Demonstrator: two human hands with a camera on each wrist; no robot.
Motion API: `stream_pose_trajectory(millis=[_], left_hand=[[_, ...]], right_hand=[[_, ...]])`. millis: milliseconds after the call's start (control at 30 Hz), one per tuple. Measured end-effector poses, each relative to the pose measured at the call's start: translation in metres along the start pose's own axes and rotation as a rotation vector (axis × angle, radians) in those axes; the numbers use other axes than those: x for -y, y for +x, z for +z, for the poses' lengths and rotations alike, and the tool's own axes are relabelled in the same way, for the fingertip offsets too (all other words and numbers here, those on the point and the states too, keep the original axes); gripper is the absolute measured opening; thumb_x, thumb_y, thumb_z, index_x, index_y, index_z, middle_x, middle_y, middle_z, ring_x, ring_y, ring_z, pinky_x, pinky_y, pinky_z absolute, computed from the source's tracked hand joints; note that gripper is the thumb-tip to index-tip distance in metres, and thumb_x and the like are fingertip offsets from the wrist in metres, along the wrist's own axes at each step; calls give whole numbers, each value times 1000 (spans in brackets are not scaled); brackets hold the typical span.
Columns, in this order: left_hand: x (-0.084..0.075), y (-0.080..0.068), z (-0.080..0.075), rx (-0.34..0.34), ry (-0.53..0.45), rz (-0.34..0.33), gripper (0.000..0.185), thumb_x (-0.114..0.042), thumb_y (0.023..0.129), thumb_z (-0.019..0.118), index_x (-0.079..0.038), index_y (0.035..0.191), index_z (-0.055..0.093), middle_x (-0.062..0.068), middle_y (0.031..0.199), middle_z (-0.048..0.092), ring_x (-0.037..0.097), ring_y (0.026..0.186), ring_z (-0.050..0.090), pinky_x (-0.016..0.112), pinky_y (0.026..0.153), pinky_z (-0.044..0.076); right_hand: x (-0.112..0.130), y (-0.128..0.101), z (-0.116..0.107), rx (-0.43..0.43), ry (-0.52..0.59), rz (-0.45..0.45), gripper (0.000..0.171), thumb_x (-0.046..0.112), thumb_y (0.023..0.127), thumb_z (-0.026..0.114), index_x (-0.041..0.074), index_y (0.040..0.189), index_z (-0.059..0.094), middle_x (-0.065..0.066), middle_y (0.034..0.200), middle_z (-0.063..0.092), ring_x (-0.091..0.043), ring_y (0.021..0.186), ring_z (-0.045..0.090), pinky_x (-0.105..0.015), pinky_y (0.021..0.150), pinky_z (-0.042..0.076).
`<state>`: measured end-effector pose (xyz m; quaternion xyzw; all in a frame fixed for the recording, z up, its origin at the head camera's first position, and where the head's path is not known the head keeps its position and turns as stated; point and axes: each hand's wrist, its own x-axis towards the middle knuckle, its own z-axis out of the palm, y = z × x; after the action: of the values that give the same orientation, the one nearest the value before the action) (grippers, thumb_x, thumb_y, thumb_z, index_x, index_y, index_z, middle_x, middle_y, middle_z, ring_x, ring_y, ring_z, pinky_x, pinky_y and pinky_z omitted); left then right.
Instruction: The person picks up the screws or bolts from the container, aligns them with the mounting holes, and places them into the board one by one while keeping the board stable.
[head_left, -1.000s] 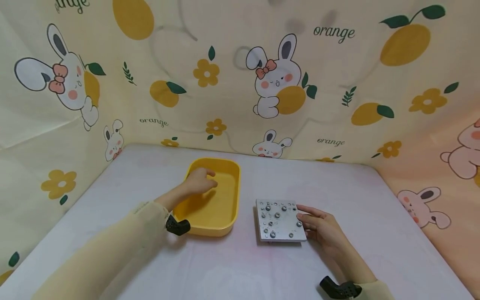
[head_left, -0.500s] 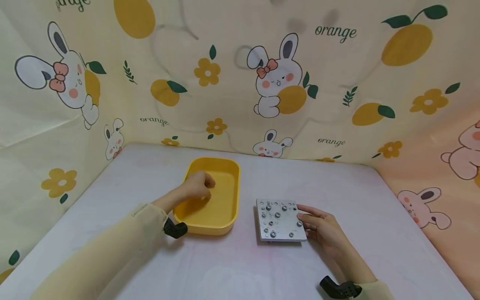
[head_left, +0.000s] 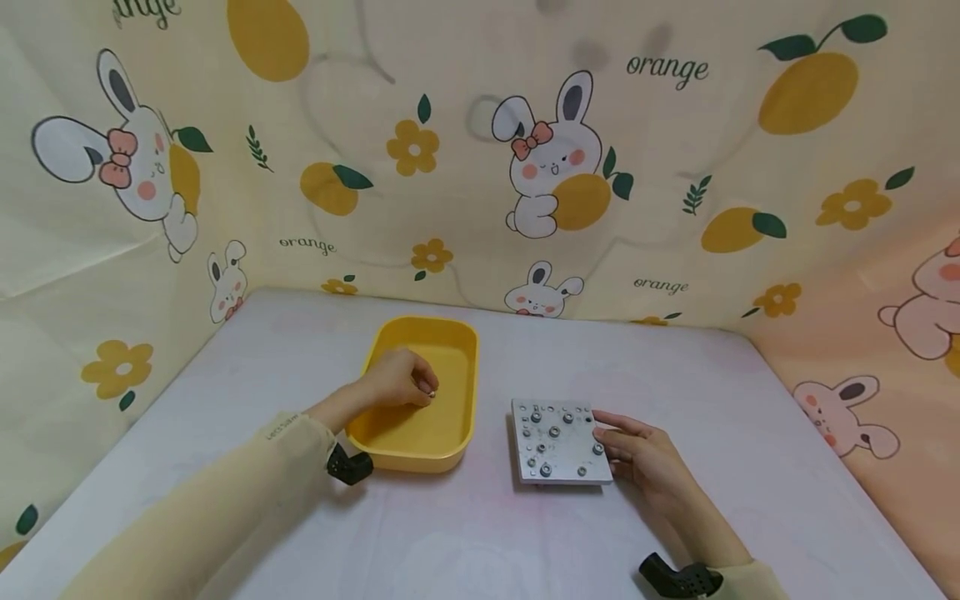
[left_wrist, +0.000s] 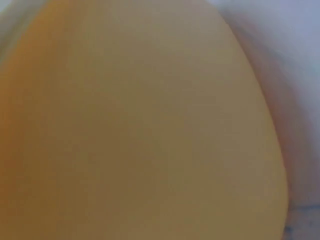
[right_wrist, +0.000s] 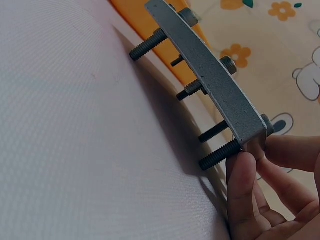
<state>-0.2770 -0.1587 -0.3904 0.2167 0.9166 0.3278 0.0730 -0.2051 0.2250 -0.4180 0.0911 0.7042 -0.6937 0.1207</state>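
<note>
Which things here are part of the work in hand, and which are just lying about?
In use:
- metal plate with screws through it, gripped at its edge by the right hand
- yellow tray
- small silvery part pinched by the left hand over the tray

Just there:
- white table
- bunny-print backdrop

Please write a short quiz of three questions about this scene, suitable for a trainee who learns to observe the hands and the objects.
1. True or false: the left hand is over the yellow tray.
2. Which object does the right hand grip?
A. the yellow tray
B. the metal plate
C. a wall cloth
3. Fill in the word: seen from the right wrist, the screws stick out ______ the metal plate, towards the table.

Key
1. True; its fingers are curled and seem to pinch a small shiny part.
2. B; the fingers hold the plate's right edge.
3. Below.
</note>
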Motion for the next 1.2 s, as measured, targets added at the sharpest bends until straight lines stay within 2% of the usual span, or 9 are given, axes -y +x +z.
stream_pose_trajectory(millis=[400,500,600,667,767,900,967,1100,1200], left_hand=[[5,0,8,104,48,125,10,5,89,63,-1,94,70,4,87,66,13,80,57,29,77,50],[5,-2,3,91,-53,103,15,4,93,57,3,101,69,7,92,67,15,80,57,28,75,49],[-5,-8,-6,45,-220,16,21,0,99,51,7,112,65,13,102,66,21,87,60,31,78,52],[-20,-14,-12,-11,-334,-76,24,-6,102,50,8,119,61,18,109,63,25,93,61,36,85,52],[-52,-23,-14,-150,-445,-107,26,-13,102,55,5,121,60,18,111,62,28,98,63,41,88,52],[-100,-29,6,-290,-518,-57,23,-18,99,62,-3,116,63,9,105,65,23,93,63,35,83,53],[-117,-27,25,-312,-523,-5,20,-18,97,64,-6,113,64,3,101,65,18,90,63,30,80,53],[-132,-13,62,-341,-487,88,14,-15,93,70,-7,104,66,-3,92,65,13,83,61,25,76,52],[-135,-1,84,-350,-459,100,11,-14,91,72,-9,99,66,-5,87,64,10,79,60,23,73,51]], right_hand=[[-6,-5,-4,-1,11,3,59,15,89,74,0,141,50,-8,106,70,-17,80,66,-27,65,54],[-7,-6,-4,-3,14,10,59,15,89,74,0,141,50,-8,107,69,-17,80,66,-27,65,54],[-7,-7,-4,0,13,16,58,15,90,73,1,141,51,-8,109,69,-17,81,66,-28,66,54],[-7,-8,-4,6,9,14,58,16,90,73,1,141,51,-8,110,69,-17,81,66,-28,66,54],[-5,-8,-6,15,-5,0,57,16,91,72,1,141,50,-8,110,69,-17,82,66,-28,66,53],[-4,-7,-9,16,-16,0,56,16,91,71,2,141,51,-7,112,68,-17,83,66,-28,67,53],[-4,-5,-9,15,-19,3,56,17,91,72,3,141,51,-7,113,68,-17,84,66,-28,68,53],[-3,-1,-7,18,-21,-2,57,18,89,74,4,140,53,-7,113,68,-18,85,65,-28,69,53],[-3,0,-5,25,-11,-3,57,17,89,74,2,140,53,-7,111,69,-18,84,65,-28,68,53]])
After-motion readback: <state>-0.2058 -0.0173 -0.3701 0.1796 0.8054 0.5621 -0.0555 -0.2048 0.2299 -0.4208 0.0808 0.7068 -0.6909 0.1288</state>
